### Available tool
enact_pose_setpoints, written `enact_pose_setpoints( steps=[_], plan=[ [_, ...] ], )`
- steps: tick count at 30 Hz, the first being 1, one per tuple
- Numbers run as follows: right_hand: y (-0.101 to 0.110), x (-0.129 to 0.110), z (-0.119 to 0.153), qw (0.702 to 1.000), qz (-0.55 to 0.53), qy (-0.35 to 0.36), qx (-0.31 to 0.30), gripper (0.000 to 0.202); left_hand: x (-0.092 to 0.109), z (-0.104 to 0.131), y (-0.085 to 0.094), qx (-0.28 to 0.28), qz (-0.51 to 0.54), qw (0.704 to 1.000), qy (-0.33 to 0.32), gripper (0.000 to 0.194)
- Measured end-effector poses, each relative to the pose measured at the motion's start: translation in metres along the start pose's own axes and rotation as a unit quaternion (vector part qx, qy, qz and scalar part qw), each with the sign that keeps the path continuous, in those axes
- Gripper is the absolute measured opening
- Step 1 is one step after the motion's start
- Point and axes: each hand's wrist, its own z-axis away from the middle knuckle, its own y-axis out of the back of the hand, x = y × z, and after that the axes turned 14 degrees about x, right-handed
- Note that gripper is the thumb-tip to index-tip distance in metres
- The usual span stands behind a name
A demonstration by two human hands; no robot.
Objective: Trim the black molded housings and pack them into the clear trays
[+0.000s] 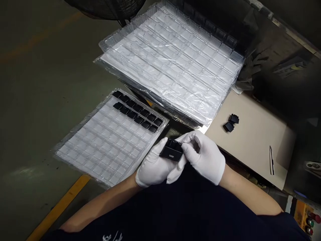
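Note:
In front of my chest, my left hand (pixel 156 164), in a white glove, is closed around a small black plastic part (pixel 172 151) with a little light rectangle on its face. My right hand (pixel 203 155), gloved too, pinches the right side of this part between thumb and fingers. To the left lies a clear compartment tray (pixel 100 144), its far rows filled with several similar black parts (pixel 136 112). Two more black parts (pixel 231 123) sit on the beige tabletop to the right.
A larger stack of clear trays (pixel 173 63) wrapped in film stands ahead. The beige table (pixel 248 134) carries a pen-like tool (pixel 271 160). Push buttons (pixel 311 224) are at lower right, a dark fan-like guard (pixel 107 6) at the top. A yellow line (pixel 60 204) marks the floor.

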Motion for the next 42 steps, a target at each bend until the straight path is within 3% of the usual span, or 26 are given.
enact_pose_setpoints(
  steps=[4,8,11,12,14,18,21,24,27,31,34,36,39,42],
  plan=[
    [-0.009,0.0,-0.006,0.997,0.036,0.022,0.066,0.012,0.006,0.008,0.009,0.031,0.064,0.997,0.008,0.063],
    [-0.014,0.009,-0.007,0.995,0.062,0.023,0.076,0.015,0.011,0.015,0.022,0.072,0.086,0.994,0.019,0.068],
    [-0.018,0.031,-0.005,0.994,0.097,0.002,0.04,0.016,0.011,0.013,0.048,0.165,-0.064,0.984,-0.015,0.073],
    [-0.02,0.041,-0.003,0.993,0.111,-0.012,0.023,0.018,0.01,0.011,0.062,0.217,-0.151,0.964,-0.035,0.073],
    [-0.023,0.062,0.001,0.988,0.143,-0.049,-0.017,0.023,0.009,0.002,0.098,0.326,-0.306,0.892,-0.07,0.071],
    [-0.028,0.099,0.012,0.964,0.196,-0.148,-0.103,0.03,0.011,-0.01,0.187,0.478,-0.449,0.75,-0.09,0.065],
    [-0.027,0.113,0.019,0.947,0.203,-0.202,-0.147,0.031,0.014,-0.011,0.241,0.554,-0.544,0.624,-0.086,0.068],
    [-0.021,0.123,0.025,0.939,0.212,-0.226,-0.147,0.034,0.025,-0.014,0.277,0.591,-0.609,0.524,-0.076,0.071],
    [-0.011,0.142,0.034,0.933,0.236,-0.239,-0.131,0.036,0.057,-0.024,0.305,0.613,-0.646,0.449,-0.079,0.074],
    [0.001,0.18,0.057,0.913,0.258,-0.289,-0.128,0.037,0.132,-0.04,0.34,0.641,-0.662,0.377,-0.093,0.078],
    [0.003,0.207,0.078,0.899,0.259,-0.329,-0.128,0.038,0.185,-0.05,0.363,0.651,-0.668,0.345,-0.105,0.077],
    [0.0,0.22,0.091,0.897,0.255,-0.339,-0.125,0.038,0.209,-0.055,0.376,0.65,-0.672,0.336,-0.113,0.077],
    [-0.01,0.235,0.104,0.9,0.25,-0.342,-0.1,0.038,0.225,-0.061,0.391,0.627,-0.689,0.343,-0.12,0.075],
    [-0.015,0.245,0.109,0.895,0.253,-0.356,-0.091,0.038,0.225,-0.063,0.401,0.594,-0.702,0.376,-0.115,0.071]
  ],
)
